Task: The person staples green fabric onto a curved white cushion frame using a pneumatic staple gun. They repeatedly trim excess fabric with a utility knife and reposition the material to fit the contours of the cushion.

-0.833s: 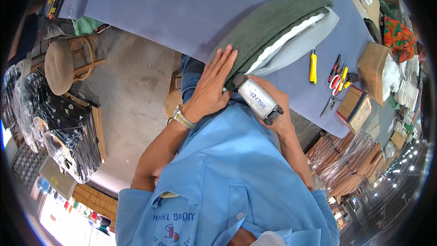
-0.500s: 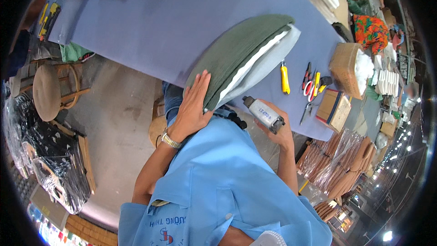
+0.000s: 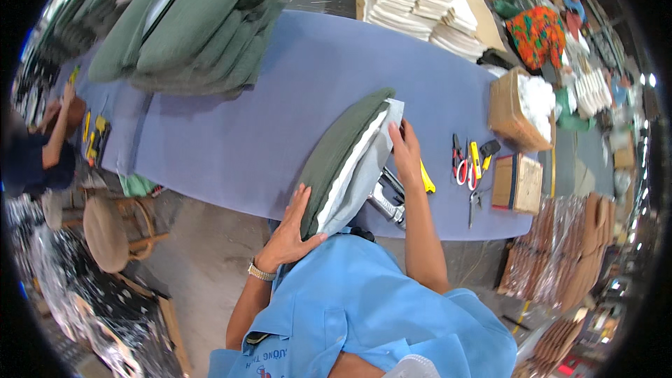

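Observation:
A padded seat cushion (image 3: 334, 147) stands tilted on its edge at the table's near side. Dark green fabric covers one face; its underside is grey, with a white strip along the seam. My left hand (image 3: 290, 229) grips the near end, fingers on the green cover and thumb at the edge. Around the far right edge, on the grey underside, the fingers of my right hand (image 3: 406, 157) are closed, partly hidden. Beside my right forearm a silver and black staple gun (image 3: 383, 204) lies on the table. A yellow-handled tool (image 3: 426, 178) is partly covered by that forearm.
The blue-covered table (image 3: 217, 143) carries stacked green cushions (image 3: 203, 28) at far left and white pads (image 3: 427, 0) at the back. To the right are scissors (image 3: 467, 171), pliers (image 3: 474, 203), a small box (image 3: 516, 182) and a carton (image 3: 507, 108). A co-worker's arm (image 3: 59, 126) shows at left.
My right hand has let go of the staple gun, now on the table, and taken hold of the cushion's far right edge. The view has shifted, showing more of the table's far side.

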Available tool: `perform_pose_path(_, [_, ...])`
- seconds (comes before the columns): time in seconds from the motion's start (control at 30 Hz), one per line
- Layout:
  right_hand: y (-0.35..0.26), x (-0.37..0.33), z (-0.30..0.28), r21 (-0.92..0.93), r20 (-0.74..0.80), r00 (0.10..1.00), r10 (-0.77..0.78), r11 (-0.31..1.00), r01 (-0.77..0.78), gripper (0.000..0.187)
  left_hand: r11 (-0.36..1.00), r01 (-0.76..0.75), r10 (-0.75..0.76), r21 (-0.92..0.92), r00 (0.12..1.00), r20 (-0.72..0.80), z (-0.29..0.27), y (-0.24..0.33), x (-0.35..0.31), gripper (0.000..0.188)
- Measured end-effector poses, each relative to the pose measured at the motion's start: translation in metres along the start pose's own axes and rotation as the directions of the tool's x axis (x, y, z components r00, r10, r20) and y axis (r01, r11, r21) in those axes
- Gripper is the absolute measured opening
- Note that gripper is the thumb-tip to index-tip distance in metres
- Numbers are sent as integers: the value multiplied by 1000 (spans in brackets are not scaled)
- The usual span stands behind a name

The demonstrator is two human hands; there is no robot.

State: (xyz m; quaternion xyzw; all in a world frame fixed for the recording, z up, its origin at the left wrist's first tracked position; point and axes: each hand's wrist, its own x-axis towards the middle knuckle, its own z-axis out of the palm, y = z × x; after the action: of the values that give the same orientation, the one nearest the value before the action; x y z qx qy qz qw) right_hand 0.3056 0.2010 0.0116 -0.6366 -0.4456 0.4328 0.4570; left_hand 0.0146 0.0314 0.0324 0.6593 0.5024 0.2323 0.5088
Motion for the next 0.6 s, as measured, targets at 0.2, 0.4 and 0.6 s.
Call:
perform_pose_path(0.2, [2,21,42,-138,-40,998,39,989,-44,62,984,-163,160,77,986,54,-9,-4,51,107])
perform_pose_path(0.4, [25,12,52,-317,-179,983,-25,948,-34,57,954,-247,218,172,960,174,-9,15,123,99])
perform_pose_path(0.6, [33,25,47,-328,-36,998,55,943,-63,59,928,-305,259,214,941,217,0,9,233,98])
